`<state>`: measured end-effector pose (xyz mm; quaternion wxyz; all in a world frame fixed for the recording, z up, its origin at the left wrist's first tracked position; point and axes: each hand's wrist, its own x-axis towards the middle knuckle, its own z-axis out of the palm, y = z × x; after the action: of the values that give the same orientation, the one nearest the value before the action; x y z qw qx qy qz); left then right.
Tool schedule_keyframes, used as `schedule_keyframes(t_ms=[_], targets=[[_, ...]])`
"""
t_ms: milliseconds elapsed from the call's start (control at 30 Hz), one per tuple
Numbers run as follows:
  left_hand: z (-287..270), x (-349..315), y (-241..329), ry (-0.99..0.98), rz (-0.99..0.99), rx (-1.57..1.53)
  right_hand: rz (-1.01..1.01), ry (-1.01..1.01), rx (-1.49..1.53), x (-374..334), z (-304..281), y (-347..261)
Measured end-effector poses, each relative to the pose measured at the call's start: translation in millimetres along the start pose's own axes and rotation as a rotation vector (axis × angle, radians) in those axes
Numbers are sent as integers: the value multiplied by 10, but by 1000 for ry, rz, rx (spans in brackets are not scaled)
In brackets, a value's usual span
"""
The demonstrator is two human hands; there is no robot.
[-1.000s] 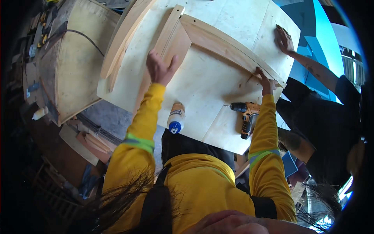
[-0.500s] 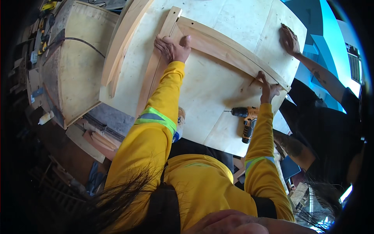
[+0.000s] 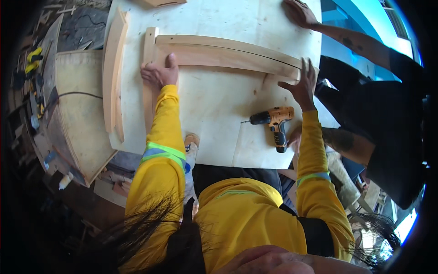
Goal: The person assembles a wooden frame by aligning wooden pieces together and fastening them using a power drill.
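On the pale plywood tabletop [image 3: 210,96] lies a wooden frame. Its long, slightly curved rail [image 3: 228,55] meets an upright board [image 3: 149,98] at the left. My left hand [image 3: 159,74] is closed around that board by the joint, thumb pointing up beside the rail. My right hand [image 3: 304,86] is at the rail's right end, fingers stretched upward and spread, thumb out to the left; its palm looks to be against or just beside the rail end. Below the rail, an orange and black cordless drill [image 3: 276,123] lies with its bit pointing left.
Separate curved wooden pieces [image 3: 114,77] lie at the table's left. A co-worker's hand [image 3: 301,13] rests at the far right edge; their other hand [image 3: 295,139] is by the drill. A tan-topped container [image 3: 191,140] shows beside my left sleeve. A wooden box [image 3: 80,100] stands further left.
The view has shifted, and the frame now appears more level. My right hand has opened, its fingers lifting from a bent grip to stretched upward at the rail end. My left hand keeps its grip.
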<state>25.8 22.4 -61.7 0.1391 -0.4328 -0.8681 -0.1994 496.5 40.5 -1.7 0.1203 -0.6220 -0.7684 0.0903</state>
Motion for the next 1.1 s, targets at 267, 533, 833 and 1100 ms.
schedule_keyframes(t_ms=[267,533,833,1100], targets=[[71,-37,19,-69,6,39,-309,-319,207,663,380,-338],[33,-18,9,-100,-13,54,-307,-345,253,793,421,-437],[52,-16,0,-97,-21,45,-319,-332,236,827,376,-450],[-20,-85,534,88,335,-112,-330,-303,239,829,449,-375]])
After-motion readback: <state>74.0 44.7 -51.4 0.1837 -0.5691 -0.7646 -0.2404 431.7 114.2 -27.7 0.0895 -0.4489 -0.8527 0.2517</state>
